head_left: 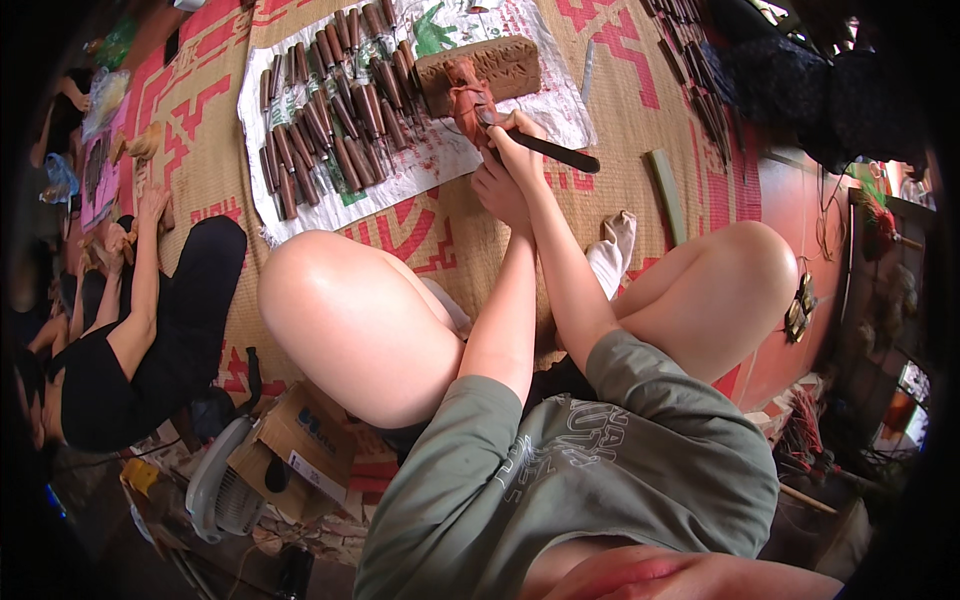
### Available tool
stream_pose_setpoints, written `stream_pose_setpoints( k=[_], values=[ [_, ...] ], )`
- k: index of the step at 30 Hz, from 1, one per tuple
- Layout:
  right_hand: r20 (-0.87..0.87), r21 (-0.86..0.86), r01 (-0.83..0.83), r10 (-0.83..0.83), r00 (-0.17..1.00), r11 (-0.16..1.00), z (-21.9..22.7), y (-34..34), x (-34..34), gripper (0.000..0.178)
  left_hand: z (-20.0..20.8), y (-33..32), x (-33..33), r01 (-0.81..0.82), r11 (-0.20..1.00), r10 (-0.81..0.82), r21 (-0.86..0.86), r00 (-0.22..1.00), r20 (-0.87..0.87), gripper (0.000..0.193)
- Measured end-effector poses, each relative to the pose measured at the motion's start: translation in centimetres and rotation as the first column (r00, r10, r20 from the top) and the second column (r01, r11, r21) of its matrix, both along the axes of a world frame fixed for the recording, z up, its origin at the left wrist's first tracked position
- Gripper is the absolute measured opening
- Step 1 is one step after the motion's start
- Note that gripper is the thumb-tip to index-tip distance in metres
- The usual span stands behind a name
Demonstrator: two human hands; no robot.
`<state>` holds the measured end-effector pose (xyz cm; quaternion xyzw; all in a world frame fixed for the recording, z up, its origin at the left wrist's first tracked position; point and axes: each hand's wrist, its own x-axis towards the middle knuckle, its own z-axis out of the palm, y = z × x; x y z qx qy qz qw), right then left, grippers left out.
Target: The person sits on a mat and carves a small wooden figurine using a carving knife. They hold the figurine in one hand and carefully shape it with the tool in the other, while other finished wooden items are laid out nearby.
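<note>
My right hand (520, 148) is closed around a carving tool (556, 152) with a long dark handle, held much like a pen. Its working end meets a small reddish wood carving (470, 97). Just below, my left hand (500, 192) is curled at the near end of the carving and steadies it; some of its fingers are hidden. The far end of the carving rests against a brown wooden block (508, 72) with a notched face. Left of the block, several wood-handled carving chisels (340, 110) lie in rows on a white printed sheet (420, 175).
A patterned red and tan mat (400, 225) lies under everything. More dark-handled tools (700, 90) lie at the far right, near a greenish strip (664, 195). At left another person's arm (140, 300) reaches over their own work. A cardboard box (300, 450) and grey fan (225, 480) stand behind me.
</note>
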<state>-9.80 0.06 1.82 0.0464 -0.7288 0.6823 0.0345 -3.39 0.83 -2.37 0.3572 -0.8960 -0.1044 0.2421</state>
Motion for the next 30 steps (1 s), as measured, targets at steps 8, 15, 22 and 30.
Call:
stream_pose_setpoints(
  k=[8,15,22,30],
  values=[
    [0.027,0.047,0.026,-0.027,0.999,0.999,-0.4,0.4,0.1,0.017,0.4,0.0,0.4,-0.007,0.997,0.009,0.072,0.999,-0.038,0.042],
    [-0.089,0.335,0.043,-0.014,0.996,0.941,0.4,0.8,1.2,0.018,0.4,0.0,0.3,-0.030,0.997,0.028,0.077,0.999,0.017,0.043],
    [-0.047,0.183,-0.008,0.017,0.999,0.983,0.9,1.0,1.3,0.013,0.7,0.1,0.3,-0.033,0.996,0.031,0.080,0.999,0.024,0.041],
    [-0.096,0.209,-0.053,0.074,0.993,0.976,1.3,1.5,2.2,0.009,0.4,-0.3,0.1,-0.009,1.000,0.008,0.008,1.000,0.016,0.040]
  ],
)
